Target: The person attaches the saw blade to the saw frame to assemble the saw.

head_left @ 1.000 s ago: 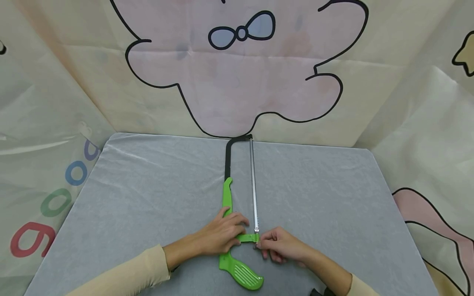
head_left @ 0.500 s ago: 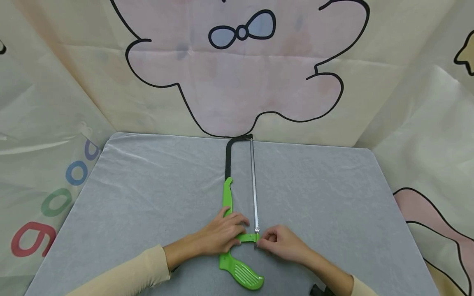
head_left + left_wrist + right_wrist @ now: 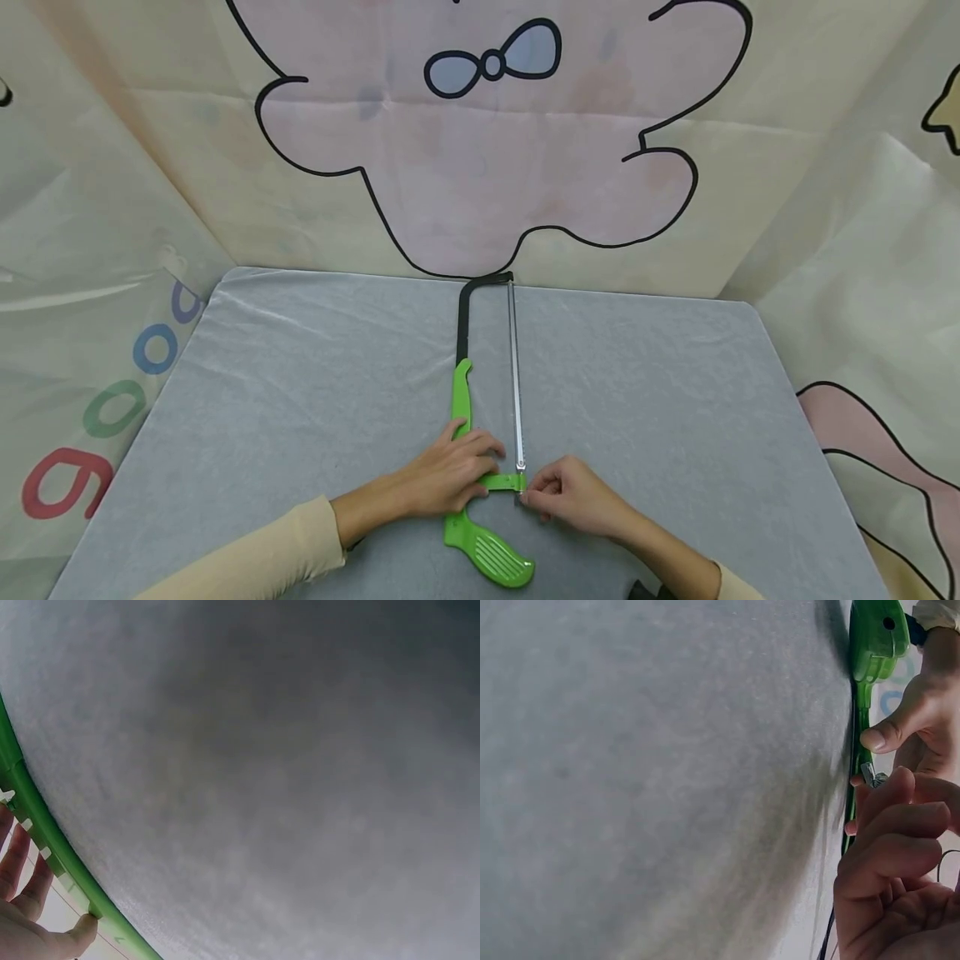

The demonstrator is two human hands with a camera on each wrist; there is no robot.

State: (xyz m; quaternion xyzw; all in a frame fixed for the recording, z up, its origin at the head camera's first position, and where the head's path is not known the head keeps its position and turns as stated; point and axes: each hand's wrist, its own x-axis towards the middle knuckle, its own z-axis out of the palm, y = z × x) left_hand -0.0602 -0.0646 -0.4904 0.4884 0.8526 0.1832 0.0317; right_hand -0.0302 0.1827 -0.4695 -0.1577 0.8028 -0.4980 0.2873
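A hacksaw with a green handle [image 3: 495, 557], black front frame [image 3: 462, 321] and thin metal blade [image 3: 516, 375] lies flat on the grey cloth. My left hand [image 3: 448, 475] holds its green frame, with the thumb by the short crosspiece [image 3: 502, 482]; in the left wrist view fingers and thumb lie along the green edge. With thumb and index finger my right hand [image 3: 570, 496] pinches the small metal wing nut [image 3: 868, 774] at the blade's near end. Those fingertips largely cover the nut in the head view.
The grey cloth-covered table [image 3: 637, 375] extends on both sides of the saw. Behind it hangs a printed curtain [image 3: 525, 167], close to the saw's far tip. A dark object [image 3: 641, 592] shows under the right forearm at the bottom edge.
The right hand's fingers have shifted slightly at the wing nut, the lower fingers curling in. Left hand and hacksaw stay in place.
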